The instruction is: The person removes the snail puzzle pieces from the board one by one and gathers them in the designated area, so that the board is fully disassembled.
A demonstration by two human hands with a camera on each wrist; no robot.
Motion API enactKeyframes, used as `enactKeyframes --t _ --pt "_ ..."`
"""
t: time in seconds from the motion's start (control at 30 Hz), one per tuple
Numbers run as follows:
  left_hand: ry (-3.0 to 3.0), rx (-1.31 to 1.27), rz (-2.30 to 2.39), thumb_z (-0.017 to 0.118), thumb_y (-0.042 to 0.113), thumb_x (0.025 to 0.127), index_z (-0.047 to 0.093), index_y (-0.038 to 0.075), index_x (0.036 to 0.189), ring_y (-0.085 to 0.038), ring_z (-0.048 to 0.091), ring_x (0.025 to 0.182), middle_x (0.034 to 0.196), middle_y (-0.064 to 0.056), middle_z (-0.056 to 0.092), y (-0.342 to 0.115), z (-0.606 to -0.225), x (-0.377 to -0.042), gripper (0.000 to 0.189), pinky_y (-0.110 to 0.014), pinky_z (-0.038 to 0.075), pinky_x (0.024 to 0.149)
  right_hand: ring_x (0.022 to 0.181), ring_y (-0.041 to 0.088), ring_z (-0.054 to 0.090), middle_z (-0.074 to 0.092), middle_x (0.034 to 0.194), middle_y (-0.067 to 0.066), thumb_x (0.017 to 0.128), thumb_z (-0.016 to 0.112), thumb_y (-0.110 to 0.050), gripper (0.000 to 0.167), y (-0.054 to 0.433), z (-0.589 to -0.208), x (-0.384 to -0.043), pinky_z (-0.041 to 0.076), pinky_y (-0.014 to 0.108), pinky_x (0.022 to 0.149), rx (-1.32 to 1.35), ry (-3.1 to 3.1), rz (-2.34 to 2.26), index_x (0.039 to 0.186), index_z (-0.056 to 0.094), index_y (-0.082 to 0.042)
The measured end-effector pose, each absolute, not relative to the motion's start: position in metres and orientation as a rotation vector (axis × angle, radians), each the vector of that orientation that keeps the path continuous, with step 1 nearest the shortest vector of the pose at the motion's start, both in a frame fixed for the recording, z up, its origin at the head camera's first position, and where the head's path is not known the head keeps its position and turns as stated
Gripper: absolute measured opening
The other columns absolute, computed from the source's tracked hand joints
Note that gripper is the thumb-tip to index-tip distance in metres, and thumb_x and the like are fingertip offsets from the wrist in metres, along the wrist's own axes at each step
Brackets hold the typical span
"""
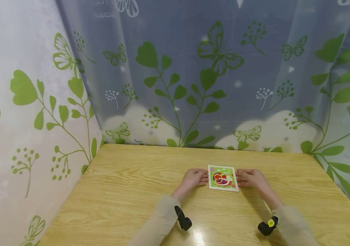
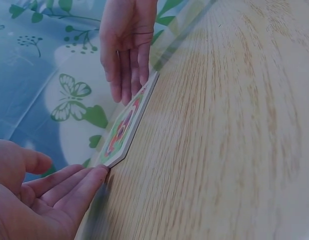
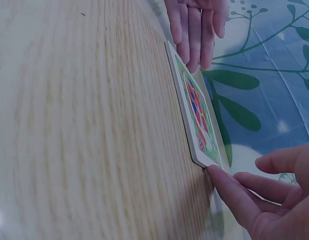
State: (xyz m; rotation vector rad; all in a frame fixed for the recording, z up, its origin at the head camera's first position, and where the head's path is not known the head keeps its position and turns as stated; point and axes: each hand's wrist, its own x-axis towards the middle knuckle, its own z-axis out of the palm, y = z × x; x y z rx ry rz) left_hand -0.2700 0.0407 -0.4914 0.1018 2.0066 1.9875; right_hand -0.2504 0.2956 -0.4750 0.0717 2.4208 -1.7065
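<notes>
A square picture board (image 1: pixel 223 178) with a white border and a red snail-like picture on green lies on the wooden table. My left hand (image 1: pixel 194 178) is at its left edge, fingers fairly straight, the fingertips (image 2: pixel 102 171) right at the board's side. On the opposite side my right hand (image 1: pixel 251 179) lies likewise, its fingertips (image 3: pixel 213 172) at the right edge. Neither thumb curls over the board. Both wrist views show the board (image 2: pixel 125 125) flat and low, between the two hands.
The wooden table (image 1: pixel 125 177) runs back to a blue curtain (image 1: pixel 175 78) printed with green leaves and butterflies. A pale printed curtain (image 1: pixel 33 112) stands along the left side. Black wrist cameras (image 1: pixel 182 218) are strapped over both beige sleeves (image 1: pixel 159 222).
</notes>
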Motion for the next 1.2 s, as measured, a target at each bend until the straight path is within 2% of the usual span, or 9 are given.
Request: enactKeyframes --t 0.27,0.5,0.73,1.03,1.2 --pt "2.045 0.11 1.964 0.047 0.013 0.106 0.063 -0.012 0.127 -0.033 0.071 0.106 0.117 -0.024 0.07 0.032 -0.49 -0.266 0.036 -0.036 0.059 0.086 0.109 0.032 0.069 0.054 0.135 0.038 0.11 0.043 -0.013 0.048 0.288 -0.474 -0.248 0.06 0.036 0.083 0.055 2.439 -1.662 0.14 0.04 0.024" --pt "2.033 0.109 1.959 0.049 0.016 0.106 0.063 -0.011 0.128 -0.033 0.071 0.107 0.12 -0.024 0.07 0.023 -0.491 -0.262 0.037 -0.035 0.059 0.087 0.103 0.024 0.071 0.056 0.133 0.038 0.109 0.044 -0.012 0.047 0.281 -0.474 -0.244 0.06 0.034 0.083 0.059 2.422 -1.678 0.139 0.041 0.024" --pt "2.038 0.121 1.954 0.048 0.016 0.107 0.062 -0.012 0.128 -0.035 0.07 0.108 0.121 -0.026 0.068 0.015 -0.492 -0.26 0.038 -0.037 0.059 0.088 0.106 0.029 0.07 0.052 0.136 0.04 0.109 0.043 -0.01 0.047 0.273 -0.475 -0.241 0.06 0.036 0.084 0.034 2.394 -1.696 0.14 0.039 0.025" --pt "2.011 0.155 1.98 0.052 0.016 0.105 0.064 -0.012 0.126 -0.022 0.073 0.098 0.113 -0.019 0.072 0.003 -0.49 -0.254 0.037 -0.029 0.06 0.083 0.101 0.024 0.071 0.056 0.132 0.038 0.107 0.045 -0.007 0.044 0.265 -0.475 -0.238 0.06 0.036 0.083 0.029 2.382 -1.728 0.137 0.042 0.025" --pt "1.998 0.123 1.982 0.051 0.016 0.106 0.062 -0.013 0.128 -0.03 0.072 0.106 0.119 -0.024 0.07 0.0 -0.491 -0.253 0.038 -0.032 0.059 0.085 0.099 0.019 0.071 0.057 0.132 0.037 0.107 0.046 -0.008 0.045 0.26 -0.475 -0.235 0.06 0.034 0.083 0.048 2.373 -1.733 0.138 0.043 0.024"
